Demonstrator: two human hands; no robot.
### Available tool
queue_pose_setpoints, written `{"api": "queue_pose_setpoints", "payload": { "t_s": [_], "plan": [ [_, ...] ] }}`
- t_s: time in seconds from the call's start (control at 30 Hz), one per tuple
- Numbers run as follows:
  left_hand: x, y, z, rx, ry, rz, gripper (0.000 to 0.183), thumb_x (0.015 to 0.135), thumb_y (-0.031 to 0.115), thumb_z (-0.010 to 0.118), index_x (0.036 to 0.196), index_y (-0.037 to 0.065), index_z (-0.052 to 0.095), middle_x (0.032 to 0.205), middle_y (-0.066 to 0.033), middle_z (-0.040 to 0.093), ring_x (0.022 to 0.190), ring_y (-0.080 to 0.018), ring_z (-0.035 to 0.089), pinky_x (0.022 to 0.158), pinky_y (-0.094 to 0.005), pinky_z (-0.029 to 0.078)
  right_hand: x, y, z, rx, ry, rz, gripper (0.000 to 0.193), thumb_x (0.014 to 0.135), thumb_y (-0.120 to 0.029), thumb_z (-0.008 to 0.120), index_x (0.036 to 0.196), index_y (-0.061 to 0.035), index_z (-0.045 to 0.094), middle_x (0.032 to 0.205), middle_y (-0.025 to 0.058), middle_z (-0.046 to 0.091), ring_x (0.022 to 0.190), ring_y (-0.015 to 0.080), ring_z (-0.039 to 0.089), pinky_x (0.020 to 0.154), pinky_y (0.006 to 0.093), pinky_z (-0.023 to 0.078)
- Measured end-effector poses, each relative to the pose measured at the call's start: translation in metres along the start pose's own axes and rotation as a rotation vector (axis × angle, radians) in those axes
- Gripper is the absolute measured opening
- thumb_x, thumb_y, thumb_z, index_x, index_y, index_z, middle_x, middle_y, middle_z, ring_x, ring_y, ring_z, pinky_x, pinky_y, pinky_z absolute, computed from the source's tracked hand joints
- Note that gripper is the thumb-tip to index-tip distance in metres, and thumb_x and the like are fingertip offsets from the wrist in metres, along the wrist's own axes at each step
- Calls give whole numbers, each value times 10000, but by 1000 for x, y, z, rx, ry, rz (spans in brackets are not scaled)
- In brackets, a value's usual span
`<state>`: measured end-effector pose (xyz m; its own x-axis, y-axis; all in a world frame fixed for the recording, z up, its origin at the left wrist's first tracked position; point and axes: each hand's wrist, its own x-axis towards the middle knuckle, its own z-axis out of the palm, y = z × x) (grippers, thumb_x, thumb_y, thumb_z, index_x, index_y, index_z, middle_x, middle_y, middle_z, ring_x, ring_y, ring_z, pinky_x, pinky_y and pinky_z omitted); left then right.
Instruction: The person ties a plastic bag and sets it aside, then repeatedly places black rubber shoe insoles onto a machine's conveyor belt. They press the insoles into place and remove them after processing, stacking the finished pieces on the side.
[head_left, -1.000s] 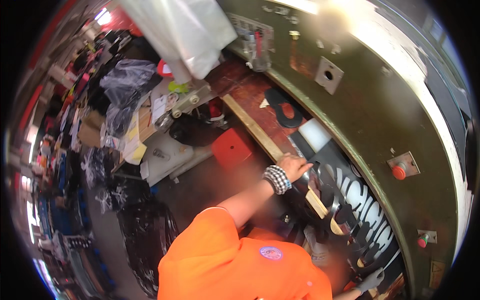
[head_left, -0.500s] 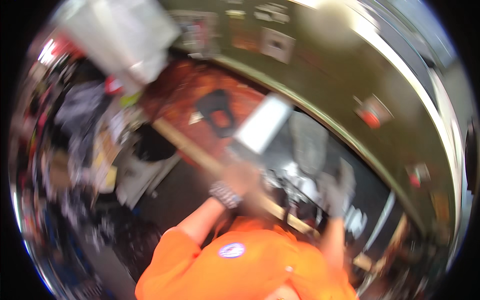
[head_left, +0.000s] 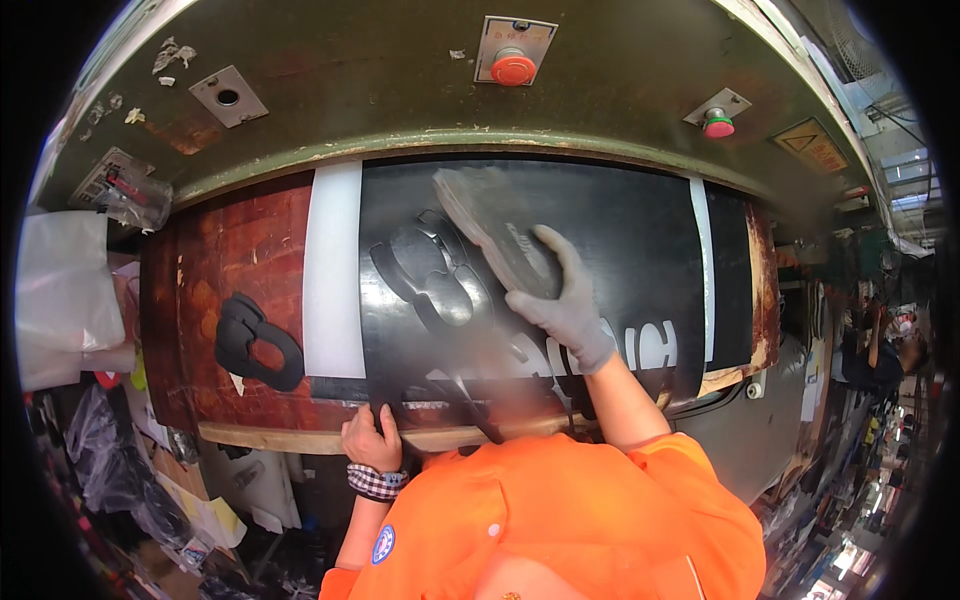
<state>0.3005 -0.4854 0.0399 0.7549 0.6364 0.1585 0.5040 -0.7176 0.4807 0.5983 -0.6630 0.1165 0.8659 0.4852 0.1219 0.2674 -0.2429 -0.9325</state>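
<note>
My right hand [head_left: 570, 300], in a grey glove, grips a long dark sole-shaped piece [head_left: 500, 235], blurred by motion, with thumb and fingers on its near end. It is over a glossy black sheet [head_left: 630, 230] with cut-out shapes along its near edge. Beside the held piece, on the sheet, lies a black curved piece with a U-shaped outline [head_left: 400, 275]. Bare, with a checkered band at the wrist, my left hand [head_left: 372, 440] rests at the bench's front edge near the sheet's corner. Its thumb and forefinger are apart, with nothing visible between them.
A similar black piece [head_left: 258, 345] lies on the reddish board [head_left: 200, 290] at left. White sheeting [head_left: 335, 270] shows beside the black sheet. Behind stands a green machine beam [head_left: 370, 90] with a red push button [head_left: 512, 68]. Plastic bags [head_left: 70, 290] hang at far left.
The view has swung and steadied. My right hand now holds the dark sole-shaped piece above the sheet, farther from my body. My left hand is now at the bench's front edge.
</note>
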Motion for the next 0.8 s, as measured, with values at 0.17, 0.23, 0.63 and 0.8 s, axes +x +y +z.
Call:
{"api": "queue_pose_setpoints", "payload": {
  "t_s": [0.17, 0.23, 0.63, 0.8],
  "plan": [
    [10, 6, 0, 9, 26, 20, 206, 945, 204, 629, 938, -2, 636, 759, -199, 645, 691, -433, 583, 640, -503, 440, -4, 35, 4, -574, 101, -357, 925, 572, -259, 840, 1378, -26, 451, 1306, 220, 486, 1216, 427, 467, 1039, 505, 397],
    [22, 10, 3, 22, 43, 21, 212, 945, 213, 628, 931, 2, 640, 748, -195, 646, 682, -424, 592, 637, -493, 445, 4, 49, 11, -589, 128, -332, 932, 577, -267, 841, 1383, -29, 440, 1323, 218, 474, 1235, 429, 445, 1053, 520, 377],
    [147, 24, 38, 111, 160, 0, 295, 956, 303, 627, 836, 35, 643, 666, -208, 619, 621, -434, 579, 582, -525, 432, 152, 2, -141, -593, 749, -366, 250, 791, -170, 815, 899, -45, 626, 879, 106, 620, 853, 289, 584, 777, 397, 464],
    [210, 29, 49, 110, 143, -32, 322, 972, 324, 605, 847, 30, 648, 673, -224, 619, 631, -441, 587, 580, -523, 437, 165, 5, -142, -671, 757, -367, 347, 753, -193, 855, 749, -64, 533, 764, 79, 547, 734, 271, 512, 686, 397, 414]
  ]
}}
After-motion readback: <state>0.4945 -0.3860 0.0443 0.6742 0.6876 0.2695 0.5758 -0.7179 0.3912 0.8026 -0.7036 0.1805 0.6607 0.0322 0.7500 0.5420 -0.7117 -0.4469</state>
